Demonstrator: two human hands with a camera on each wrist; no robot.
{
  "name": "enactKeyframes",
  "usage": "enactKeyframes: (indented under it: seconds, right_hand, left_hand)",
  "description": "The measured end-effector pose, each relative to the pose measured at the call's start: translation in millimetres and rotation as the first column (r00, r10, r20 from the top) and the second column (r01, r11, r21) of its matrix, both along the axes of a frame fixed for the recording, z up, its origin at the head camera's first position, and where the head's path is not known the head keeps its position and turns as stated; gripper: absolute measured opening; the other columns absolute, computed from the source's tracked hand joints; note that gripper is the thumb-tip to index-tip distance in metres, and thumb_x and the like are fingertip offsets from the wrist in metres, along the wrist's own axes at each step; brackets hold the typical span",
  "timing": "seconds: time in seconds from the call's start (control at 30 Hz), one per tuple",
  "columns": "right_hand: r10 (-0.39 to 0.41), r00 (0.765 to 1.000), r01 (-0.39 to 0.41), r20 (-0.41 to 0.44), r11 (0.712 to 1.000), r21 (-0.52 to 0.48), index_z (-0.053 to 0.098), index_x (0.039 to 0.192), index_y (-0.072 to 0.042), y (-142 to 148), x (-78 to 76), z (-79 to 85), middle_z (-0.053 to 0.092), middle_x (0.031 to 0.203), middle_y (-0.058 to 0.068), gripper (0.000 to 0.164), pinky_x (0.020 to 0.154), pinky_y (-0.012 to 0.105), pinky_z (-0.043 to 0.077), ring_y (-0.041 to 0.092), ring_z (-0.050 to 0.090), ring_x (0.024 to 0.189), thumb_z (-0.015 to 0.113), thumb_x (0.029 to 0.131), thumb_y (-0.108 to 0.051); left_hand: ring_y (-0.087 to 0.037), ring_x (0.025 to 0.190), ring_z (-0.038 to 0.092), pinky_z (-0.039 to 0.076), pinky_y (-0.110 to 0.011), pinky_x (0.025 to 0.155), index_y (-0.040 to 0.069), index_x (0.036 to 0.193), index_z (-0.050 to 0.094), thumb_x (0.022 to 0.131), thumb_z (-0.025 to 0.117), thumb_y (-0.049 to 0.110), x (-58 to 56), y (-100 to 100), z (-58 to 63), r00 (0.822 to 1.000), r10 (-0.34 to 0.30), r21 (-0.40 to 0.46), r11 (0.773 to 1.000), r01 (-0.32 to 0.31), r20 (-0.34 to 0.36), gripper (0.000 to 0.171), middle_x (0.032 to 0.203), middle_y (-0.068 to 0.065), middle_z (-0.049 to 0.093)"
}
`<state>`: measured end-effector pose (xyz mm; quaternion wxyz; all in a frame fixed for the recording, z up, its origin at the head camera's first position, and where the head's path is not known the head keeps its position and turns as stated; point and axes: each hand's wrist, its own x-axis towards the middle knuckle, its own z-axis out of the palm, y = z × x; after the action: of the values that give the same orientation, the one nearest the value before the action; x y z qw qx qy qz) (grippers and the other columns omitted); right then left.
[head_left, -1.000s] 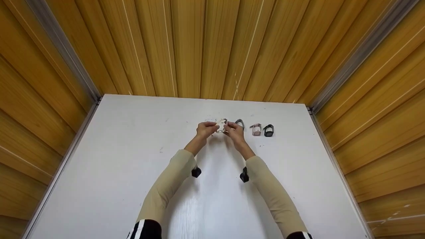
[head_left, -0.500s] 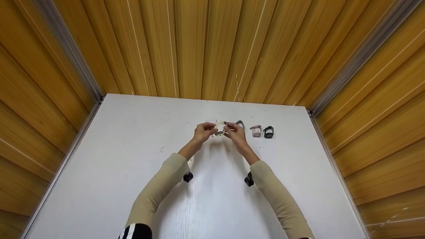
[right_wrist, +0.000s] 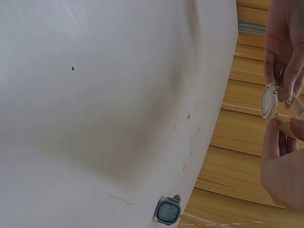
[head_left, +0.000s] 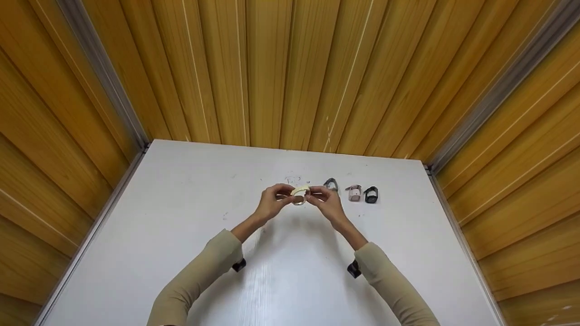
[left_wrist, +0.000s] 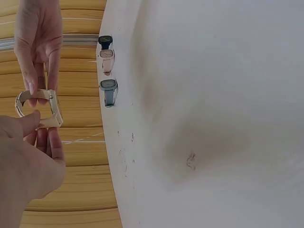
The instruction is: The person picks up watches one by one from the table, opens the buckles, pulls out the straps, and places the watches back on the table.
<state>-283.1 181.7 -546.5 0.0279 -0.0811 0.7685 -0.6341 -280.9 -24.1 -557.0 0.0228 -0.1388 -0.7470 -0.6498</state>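
**Left of the grey watch (head_left: 332,184): cream watch (head_left: 299,189) up in a two-hand pinch**

Just L of the grey watch & a bit below it in head view, the cream watch is held clear of the white table (head_left: 204,181), strap (left_wrist: 48,122) bent round in a loop (can't tell if it's buckled). L hand (head_left: 272,202), on the side away from the grey watch, pinches it btwn thumb & fingers, gap only about band-thick. R hand (head_left: 329,206), right by the grey watch, pinches the opposite side the same way. Pink watch (head_left: 355,193) & black watch (head_left: 371,194) lie R of the grey one.

Handling, at a guess: light, easy on the fingers. Case (left_wrist: 56,108) looks stiff; strap looks soft & prob. springy, so the loop could twist if one hand eases off. Glass (right_wrist: 267,101) is prob. the slippery, fragile bit (smudges too, no doubt), so keep fingers off it. Best hold: strap roots, where band meets case, or case edges; a hold at the band's tail would prob. flop. Light pressure shd do.
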Motion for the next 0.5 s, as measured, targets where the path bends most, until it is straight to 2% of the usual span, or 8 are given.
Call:
enactKeyframes:
  seconds: [0.13,0.3,0.4,0.5]
  right_hand:
    - [-0.005,0.999,0.007,-0.051,0.999,0.036,0.069,0.12,0.003,-2,7.2,0.8,0.071,0.121,0.021,0.03,0.086,0.018,0.056,0.032,0.07,0.111,0.074,0.091,-0.002]
    - [0.004,0.993,0.0,-0.118,0.999,0.038,0.069,0.125,0.003,-6,11.3,4.8,0.071,0.124,0.022,0.034,0.089,0.018,0.057,0.038,0.068,0.115,0.074,0.091,-0.001]
    - [0.018,0.987,-0.008,-0.161,0.998,0.06,0.069,0.125,0.005,-11,13.5,8.5,0.071,0.124,0.024,0.034,0.09,0.02,0.059,0.04,0.068,0.116,0.073,0.092,0.0]
    - [0.054,0.982,-0.038,-0.181,0.995,0.09,0.069,0.123,0.007,-18,20.4,19.5,0.071,0.122,0.026,0.032,0.091,0.026,0.06,0.04,0.069,0.114,0.072,0.092,0.0]
  left_hand:
    - [-0.039,0.11,0.068,0.057,-0.05,0.1,-0.005,0.116,0.069,0.091,0.073,0.0,5.1,-4,-3.4,0.999,-0.024,-0.002,1.0,0.024,-0.045,0.025,0.114,-0.024,0.07]
    - [-0.044,0.111,0.067,0.056,-0.055,0.098,-0.008,0.116,0.067,0.089,0.073,-0.004,6.2,-7,-6.9,0.997,-0.026,0.048,0.998,0.029,-0.072,0.028,0.115,-0.028,0.069]
    - [-0.044,0.113,0.066,0.057,-0.054,0.097,-0.009,0.116,0.067,0.089,0.073,-0.006,6.9,-11,-9.1,0.997,-0.011,0.064,0.998,0.016,-0.081,0.029,0.116,-0.028,0.068]
    - [-0.041,0.113,0.067,0.059,-0.049,0.096,-0.007,0.115,0.068,0.088,0.073,-0.006,8.4,-16,-12.5,0.998,0.004,0.061,0.998,0.0,-0.064,0.028,0.116,-0.025,0.068]
